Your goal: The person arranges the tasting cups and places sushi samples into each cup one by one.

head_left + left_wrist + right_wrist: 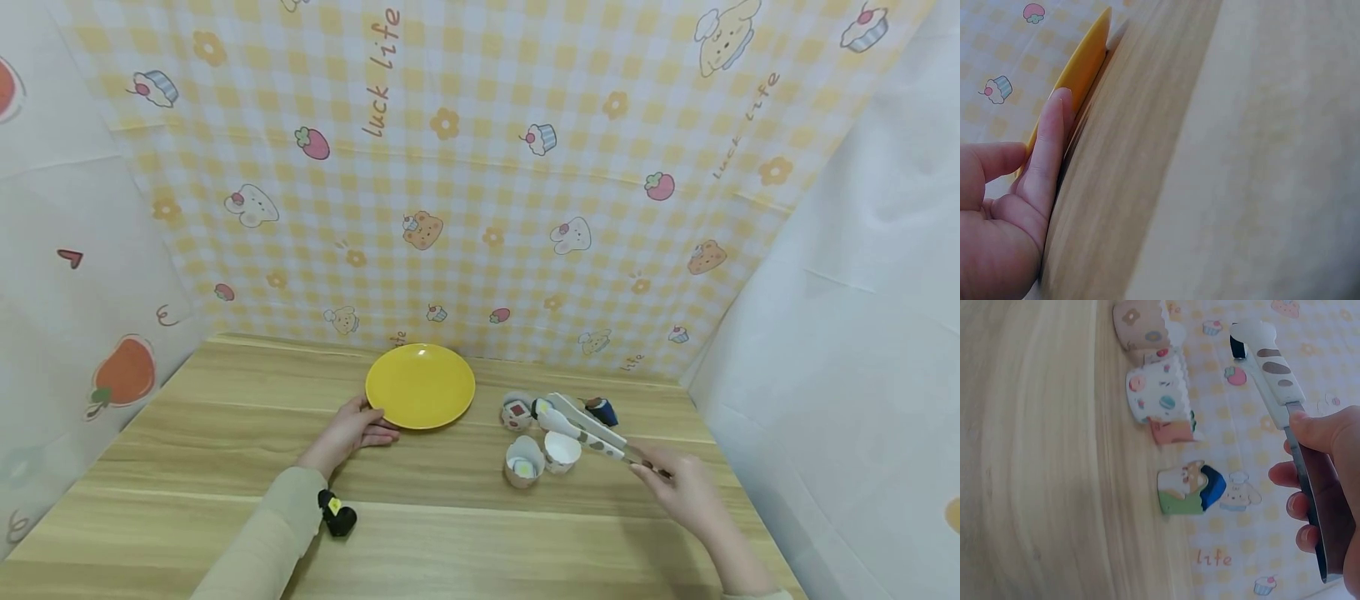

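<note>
My left hand pinches the near left rim of a yellow plate, thumb on top and fingers beneath; the left wrist view shows the rim slightly raised off the table. With my right hand I grip metal tongs with white, paw-shaped tips. Between those tips sits a small black piece, its kind unclear, held above the paper cups. The near cup contains a small whitish-yellow piece. In the far left cup lies a piece with a red square. A white cup stands beside them.
A cup with a dark blue piece stands at the right, close to the back cloth. Another pinkish cup is partly hidden behind the white one. Checked cloth closes off the back, and white cloths hang at both sides.
</note>
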Demonstrator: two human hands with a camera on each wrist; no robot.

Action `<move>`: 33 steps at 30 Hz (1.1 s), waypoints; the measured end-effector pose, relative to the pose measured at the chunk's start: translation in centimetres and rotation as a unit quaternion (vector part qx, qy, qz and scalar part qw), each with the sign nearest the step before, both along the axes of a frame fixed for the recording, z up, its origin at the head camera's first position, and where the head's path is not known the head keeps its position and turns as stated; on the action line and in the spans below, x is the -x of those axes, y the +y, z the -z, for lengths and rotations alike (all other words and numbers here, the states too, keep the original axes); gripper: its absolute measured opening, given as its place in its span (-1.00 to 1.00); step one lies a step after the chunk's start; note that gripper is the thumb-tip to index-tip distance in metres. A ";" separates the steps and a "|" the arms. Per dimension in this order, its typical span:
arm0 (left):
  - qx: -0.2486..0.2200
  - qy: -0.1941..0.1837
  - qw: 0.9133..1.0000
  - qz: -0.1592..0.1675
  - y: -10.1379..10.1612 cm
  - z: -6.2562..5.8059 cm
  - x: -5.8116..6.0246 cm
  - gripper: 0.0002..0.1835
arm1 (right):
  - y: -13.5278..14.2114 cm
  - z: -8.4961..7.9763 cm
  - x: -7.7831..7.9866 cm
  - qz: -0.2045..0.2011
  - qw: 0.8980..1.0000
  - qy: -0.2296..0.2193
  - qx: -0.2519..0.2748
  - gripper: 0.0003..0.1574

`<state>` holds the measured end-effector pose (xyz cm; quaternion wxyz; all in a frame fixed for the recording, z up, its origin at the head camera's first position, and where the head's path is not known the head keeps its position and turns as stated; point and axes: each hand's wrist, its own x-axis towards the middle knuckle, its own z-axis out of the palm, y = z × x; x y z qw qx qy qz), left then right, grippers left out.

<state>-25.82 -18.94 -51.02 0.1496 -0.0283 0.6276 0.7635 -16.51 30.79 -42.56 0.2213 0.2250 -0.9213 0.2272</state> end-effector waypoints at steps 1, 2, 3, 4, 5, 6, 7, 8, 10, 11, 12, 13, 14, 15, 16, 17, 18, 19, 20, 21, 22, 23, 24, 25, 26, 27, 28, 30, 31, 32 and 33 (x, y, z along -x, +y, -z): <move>0.000 0.001 1.000 0.001 0.0 0.0 0.0 -0.43 | 0.3 0.1 -0.1 0.000 1.000 0.004 -0.001 -0.62; 0.001 0.002 1.000 0.002 0.0 0.0 0.0 -0.43 | 0.5 0.1 -0.2 -0.002 1.000 0.008 -0.001 -0.63; 0.000 0.002 1.000 0.002 0.0 0.1 0.0 -0.44 | 0.7 0.2 -0.3 -0.003 1.000 0.014 -0.002 -0.63; 0.000 0.003 1.000 0.002 0.0 0.1 0.0 -0.44 | 1.0 0.3 -0.4 -0.003 1.000 0.019 -0.004 -0.63; 0.000 0.003 1.000 0.002 0.0 0.1 0.0 -0.44 | 1.2 0.4 -0.5 -0.004 1.000 0.023 -0.004 -0.63; 0.000 0.002 1.000 0.001 0.0 0.1 0.0 -0.44 | 1.4 0.5 -0.6 -0.006 1.000 0.026 -0.004 -0.62; 0.000 0.001 1.000 0.001 0.0 0.1 0.0 -0.44 | 1.5 0.6 -0.7 -0.005 1.000 0.028 -0.005 -0.62; 0.000 -0.002 1.000 -0.001 0.0 0.1 0.0 -0.44 | 1.7 0.7 -0.8 -0.005 1.000 0.029 -0.004 -0.61; 0.000 -0.005 1.000 -0.003 0.1 0.0 0.0 -0.45 | 2.0 0.9 -0.9 0.000 0.999 0.034 -0.009 -0.60; 0.000 -0.004 1.000 -0.001 0.1 0.0 0.0 -0.44 | 2.2 1.0 -1.0 0.003 0.999 0.037 -0.012 -0.59; 0.000 -0.005 1.000 -0.002 0.1 0.0 0.0 -0.45 | 2.4 1.1 -1.1 0.005 0.999 0.040 -0.014 -0.59; -0.001 -0.006 1.000 -0.002 0.1 0.0 0.0 -0.45 | 2.5 1.2 -1.1 0.006 0.999 0.043 -0.017 -0.59; -0.002 -0.007 1.000 -0.003 0.1 0.0 0.0 -0.44 | 2.7 1.2 -1.2 0.006 0.999 0.046 -0.019 -0.59; -0.002 -0.007 1.000 -0.003 0.1 0.0 0.0 -0.44 | 2.8 1.3 -1.2 0.006 0.999 0.048 -0.022 -0.59; -0.002 -0.007 1.000 -0.002 0.1 0.0 0.1 -0.44 | 2.9 1.3 -1.3 0.005 0.999 0.049 -0.023 -0.59; -0.002 -0.005 1.000 0.000 0.1 0.0 0.1 -0.43 | 3.1 1.4 -1.4 0.006 0.998 0.048 -0.025 -0.60; -0.002 -0.007 1.000 -0.001 0.0 0.0 0.1 -0.43 | 3.2 1.4 -1.5 0.007 0.999 0.046 -0.025 -0.60; -0.003 -0.006 1.000 0.000 0.0 -0.1 0.1 -0.42 | 3.3 1.4 -1.5 0.008 0.999 0.043 -0.027 -0.60; -0.002 -0.006 1.000 0.001 0.0 -0.1 0.1 -0.42 | 3.3 1.4 -1.6 0.010 0.999 0.040 -0.028 -0.61; -0.003 -0.005 1.000 0.002 0.0 -0.1 0.1 -0.42 | 3.4 1.4 -1.7 0.012 0.999 0.038 -0.030 -0.62; -0.003 -0.004 1.000 0.002 -0.1 -0.1 0.1 -0.42 | 3.4 1.4 -1.8 0.014 0.999 0.036 -0.031 -0.62; -0.003 -0.003 1.000 0.002 -0.1 -0.1 0.1 -0.42 | 3.5 1.4 -1.9 0.017 0.999 0.035 -0.032 -0.62; -0.003 -0.004 1.000 0.002 0.0 -0.1 0.1 -0.42 | 3.5 1.4 -1.9 0.016 0.999 0.033 -0.032 -0.62; -0.003 -0.003 1.000 0.002 0.0 -0.1 0.0 -0.42 | 3.5 1.4 -2.0 0.016 0.999 0.032 -0.033 -0.62; -0.003 -0.004 1.000 0.001 0.0 -0.1 0.0 -0.43 | 3.5 1.4 -2.1 0.017 0.999 0.032 -0.034 -0.62; -0.002 -0.004 1.000 0.000 0.0 -0.1 0.0 -0.43 | 3.5 1.4 -2.1 0.019 0.999 0.033 -0.035 -0.62; -0.001 -0.004 1.000 0.001 0.0 -0.1 0.0 -0.43 | 3.5 1.4 -2.2 0.020 0.999 0.032 -0.036 -0.62; -0.001 -0.003 1.000 0.001 0.0 -0.1 0.0 -0.42 | 3.5 1.4 -2.2 0.022 0.999 0.030 -0.039 -0.61; -0.001 -0.004 1.000 0.000 0.0 -0.1 0.0 -0.43 | 3.5 1.4 -2.3 0.026 0.998 0.030 -0.041 -0.61; -0.001 -0.004 1.000 0.000 0.0 -0.1 0.0 -0.43 | 3.5 1.4 -2.3 0.028 0.998 0.031 -0.043 -0.61; -0.001 -0.004 1.000 0.001 0.0 -0.1 0.0 -0.43 | 3.5 1.5 -2.3 0.030 0.998 0.030 -0.045 -0.62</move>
